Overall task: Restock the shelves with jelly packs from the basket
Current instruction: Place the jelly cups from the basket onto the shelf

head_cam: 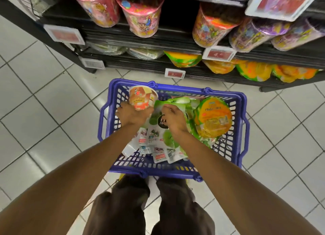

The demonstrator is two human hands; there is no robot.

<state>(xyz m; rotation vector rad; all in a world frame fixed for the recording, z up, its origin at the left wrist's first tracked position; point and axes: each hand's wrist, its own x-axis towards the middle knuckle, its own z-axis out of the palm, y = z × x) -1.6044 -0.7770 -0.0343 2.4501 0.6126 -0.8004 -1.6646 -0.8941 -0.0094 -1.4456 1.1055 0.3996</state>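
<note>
We stand over a blue slotted plastic basket (158,171) on the pale tiled floor (35,111), just in front of the black shelves (140,39).

At the basket's left corner our left hand (131,114) grips a small orange-and-red printed jelly cup (142,98). The fingers are curled round its lower end, and the cup is tilted and raised above the rim.

In the middle of the basket lies a heap of green-and-white flat plastic jelly pouches (171,140), overlapping one another. Our right hand (175,119) is over them, its fingers (166,109) bent and pinching the upper edge of the uppermost green pouch (177,102).

Just right of that hand, 1 round orange jelly pack with a clear domed face (213,118) leans against the basket's right wall, touching the pouches.

On the shelves above, pink printed tubs (140,15) sit to the left, an orange tub and purple tubs to the right. Below them, orange-and-green bagged packs (253,73) fill the lower shelf at the right. White-framed red price tags (219,53) hang on the shelf edges.
</note>
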